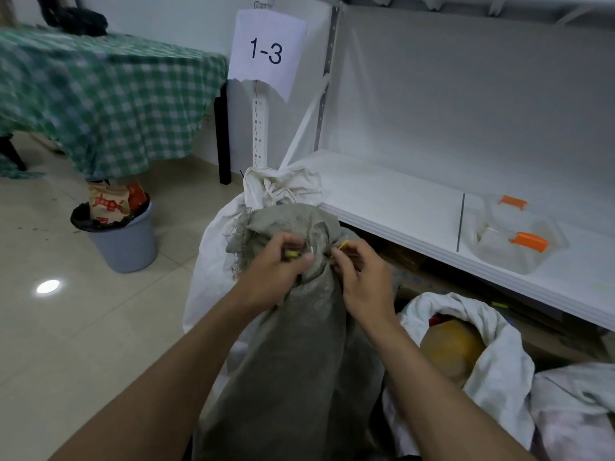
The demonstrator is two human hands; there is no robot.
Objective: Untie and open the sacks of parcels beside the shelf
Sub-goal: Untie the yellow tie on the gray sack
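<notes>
A grey-green woven sack (299, 344) stands upright in front of me, its neck bunched and bound by a yellow tie (342, 244). My left hand (276, 271) pinches one yellow end at the left of the neck. My right hand (359, 277) pinches the other end at the right. Behind it stands a white sack (213, 261) with its top tied by a white cord (283, 194). To the right a white sack (492, 354) lies open, with a yellow parcel (449, 344) showing inside.
The white shelf (399, 201) runs along the right, holding clear boxes with orange clips (529, 242). A paper label "1-3" (266, 51) hangs on its post. A grey bin (123, 241) and a table under a green checked cloth (100, 94) stand at the left.
</notes>
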